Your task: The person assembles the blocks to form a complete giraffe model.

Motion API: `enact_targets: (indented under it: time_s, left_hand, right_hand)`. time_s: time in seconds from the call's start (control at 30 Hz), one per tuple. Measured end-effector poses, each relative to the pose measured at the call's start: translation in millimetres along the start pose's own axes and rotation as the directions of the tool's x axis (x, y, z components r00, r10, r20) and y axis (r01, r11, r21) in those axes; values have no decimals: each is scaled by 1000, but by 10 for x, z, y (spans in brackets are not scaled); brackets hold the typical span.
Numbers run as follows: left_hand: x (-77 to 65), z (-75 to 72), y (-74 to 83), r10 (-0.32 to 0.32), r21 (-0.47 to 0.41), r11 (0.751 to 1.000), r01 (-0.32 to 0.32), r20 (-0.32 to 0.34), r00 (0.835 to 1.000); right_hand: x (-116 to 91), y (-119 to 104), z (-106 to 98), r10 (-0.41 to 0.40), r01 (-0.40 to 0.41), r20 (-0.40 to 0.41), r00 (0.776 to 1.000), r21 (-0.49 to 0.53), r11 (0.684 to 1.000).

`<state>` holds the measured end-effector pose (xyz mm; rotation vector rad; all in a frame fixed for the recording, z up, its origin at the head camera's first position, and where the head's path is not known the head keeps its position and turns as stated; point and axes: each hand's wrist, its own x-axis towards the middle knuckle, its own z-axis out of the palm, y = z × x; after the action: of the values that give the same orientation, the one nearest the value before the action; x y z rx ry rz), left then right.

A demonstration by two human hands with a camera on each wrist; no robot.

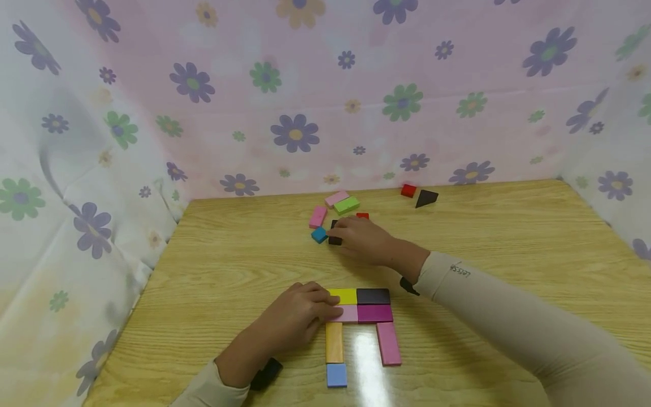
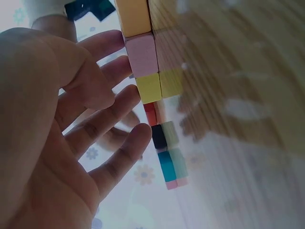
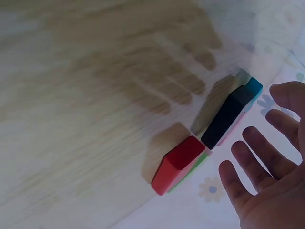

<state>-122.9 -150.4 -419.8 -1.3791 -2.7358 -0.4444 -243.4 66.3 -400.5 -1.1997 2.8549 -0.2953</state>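
Note:
Flat blocks lie joined on the table: yellow point(image 1: 347, 295), black point(image 1: 373, 297), light pink point(image 1: 350, 314) and magenta point(image 1: 375, 314) in two rows. Below them extend an orange block point(image 1: 334, 342), a light blue square point(image 1: 337, 375) and a pink block point(image 1: 389, 343). My left hand point(image 1: 300, 311) rests its loosely extended fingers against the left side of the yellow and light pink blocks. Farther back, my right hand point(image 1: 363, 242) reaches over a loose black block point(image 3: 228, 117). In the right wrist view its fingers are spread, with a gap to that block. A red block point(image 3: 178, 164) lies nearby.
Around the right hand lie a blue block point(image 1: 319, 235), a pink block point(image 1: 318, 216), a lighter pink block point(image 1: 337, 198) and a green block point(image 1: 347, 204). Farther back are a red block point(image 1: 408, 190) and a black angled block point(image 1: 426, 198). Flowered cloth point(image 1: 325, 96) encloses the table.

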Motion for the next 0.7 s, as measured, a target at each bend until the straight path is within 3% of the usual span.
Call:
enact_targets:
  time_s: [0.3, 0.5, 0.7]
  left_hand:
    - [-3, 0, 0, -7, 17, 1000, 7, 28, 1000]
    - [-9, -6, -2, -16, 14, 1000, 15, 30, 999]
    - [-5, -7, 2, -6, 14, 1000, 6, 27, 1000]
  right_hand:
    - [246, -58, 46, -19, 19, 28, 999, -4, 1000]
    - [351, -123, 102, 35, -29, 99, 994, -60, 998]
    - [380, -164, 99, 61, -50, 121, 991, -91, 995]
